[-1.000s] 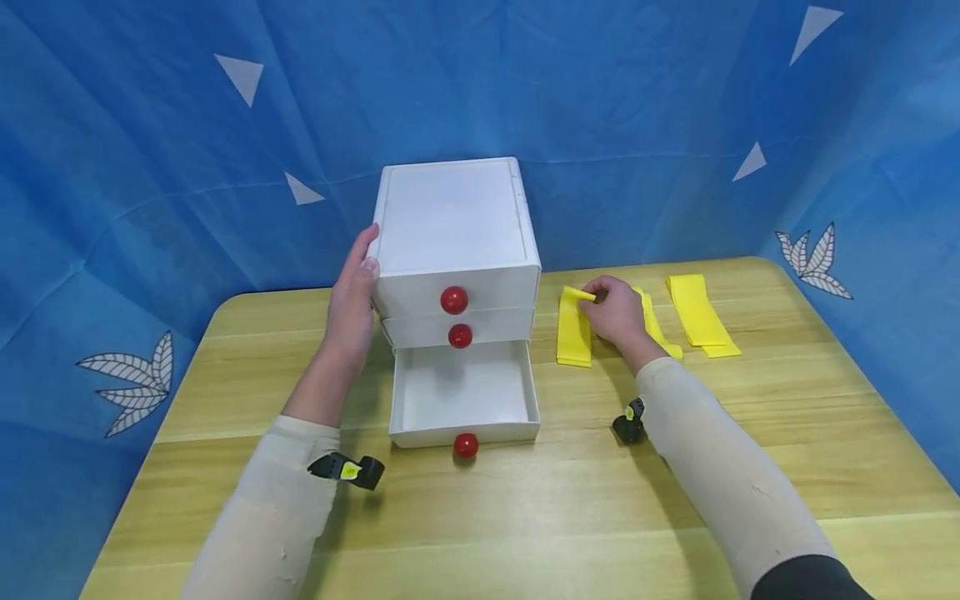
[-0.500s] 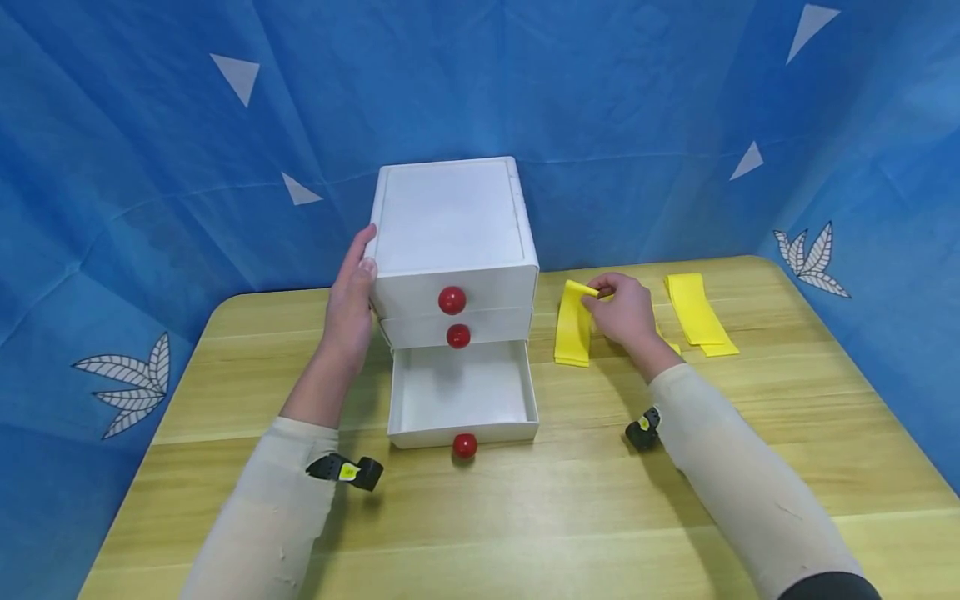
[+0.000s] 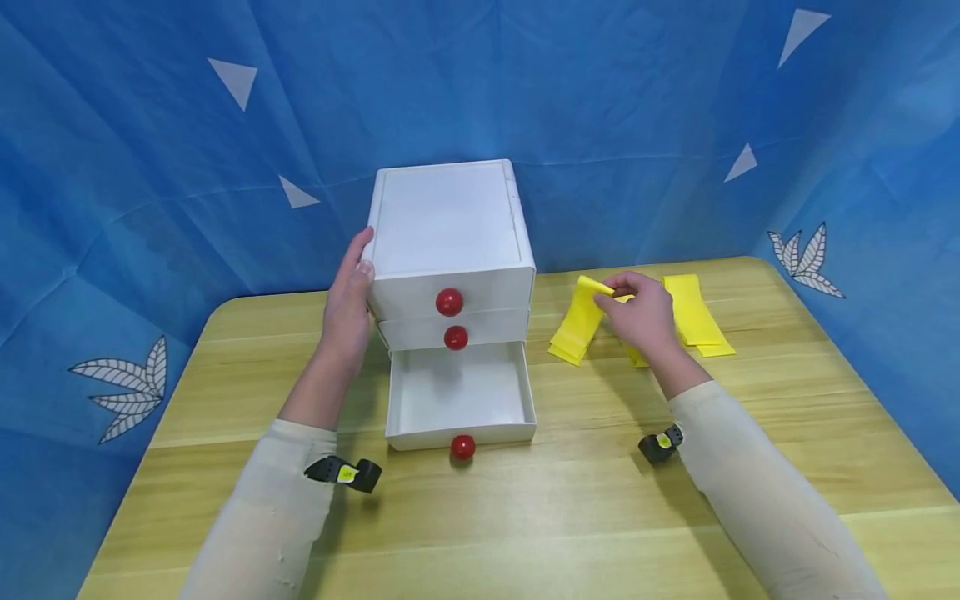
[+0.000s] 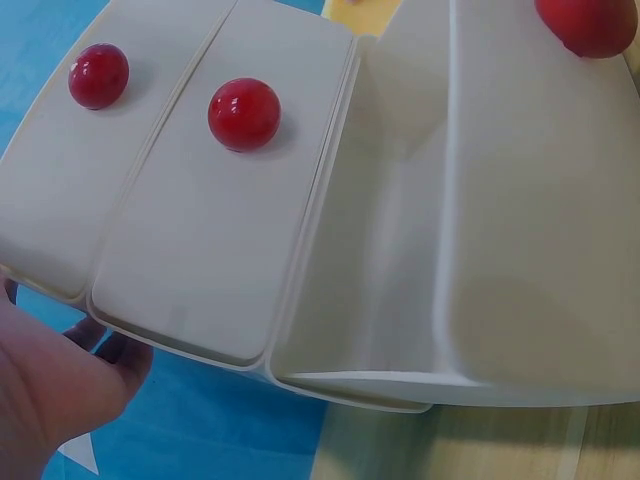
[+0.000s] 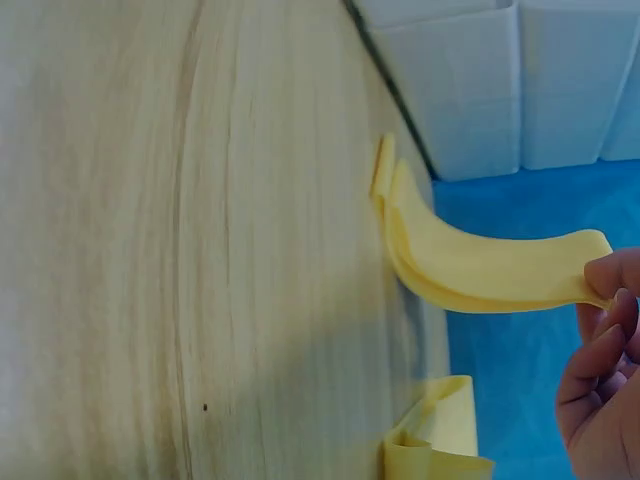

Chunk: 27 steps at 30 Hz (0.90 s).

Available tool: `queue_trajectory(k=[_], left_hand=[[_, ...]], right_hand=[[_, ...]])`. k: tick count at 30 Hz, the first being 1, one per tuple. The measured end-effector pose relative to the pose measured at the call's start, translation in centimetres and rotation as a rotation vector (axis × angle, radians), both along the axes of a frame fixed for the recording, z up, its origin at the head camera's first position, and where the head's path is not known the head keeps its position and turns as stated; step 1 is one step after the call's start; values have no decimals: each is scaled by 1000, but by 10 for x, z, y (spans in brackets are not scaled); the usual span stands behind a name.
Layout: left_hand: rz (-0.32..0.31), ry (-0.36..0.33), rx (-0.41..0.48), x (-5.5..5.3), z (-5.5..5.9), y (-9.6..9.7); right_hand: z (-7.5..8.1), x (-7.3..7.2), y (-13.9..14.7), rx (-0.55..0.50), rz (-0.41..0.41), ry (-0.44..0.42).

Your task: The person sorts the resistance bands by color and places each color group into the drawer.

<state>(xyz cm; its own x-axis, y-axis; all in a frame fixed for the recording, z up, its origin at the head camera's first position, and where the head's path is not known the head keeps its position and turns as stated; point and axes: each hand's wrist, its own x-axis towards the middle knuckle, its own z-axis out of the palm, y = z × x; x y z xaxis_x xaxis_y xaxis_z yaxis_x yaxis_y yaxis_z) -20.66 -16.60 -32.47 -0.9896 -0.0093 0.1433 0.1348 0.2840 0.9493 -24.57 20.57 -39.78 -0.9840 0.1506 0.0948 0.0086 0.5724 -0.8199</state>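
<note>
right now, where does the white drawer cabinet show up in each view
Head: cabinet near the middle, left hand at its side.
Left wrist: cabinet fills most of the picture.
Right wrist: cabinet in the upper right corner, cut off.
Shared landmark: blue backdrop.

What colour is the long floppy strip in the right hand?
The strip is plain yellow. It shows best in the right wrist view.

Glossy red knobs (image 4: 244, 115), smooth plastic drawers (image 4: 200, 230), matt yellow strips (image 5: 490, 268)

Right hand (image 3: 642, 313) pinching yellow strip (image 3: 581, 323), left hand (image 3: 347, 310) against cabinet (image 3: 450, 218) — drawer (image 3: 498, 433) (lowest) open
</note>
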Motion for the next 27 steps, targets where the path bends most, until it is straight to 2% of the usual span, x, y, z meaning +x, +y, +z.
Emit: queue_trajectory(k=[11, 20, 27], left_hand=[[0, -1, 12, 1, 0, 1], [2, -6, 15, 2, 0, 1], [2, -4, 4, 1, 1, 1]], right_hand=[[18, 21, 1, -92, -34, 36], [28, 35, 2, -143, -57, 18], [39, 45, 1, -197, -66, 62]])
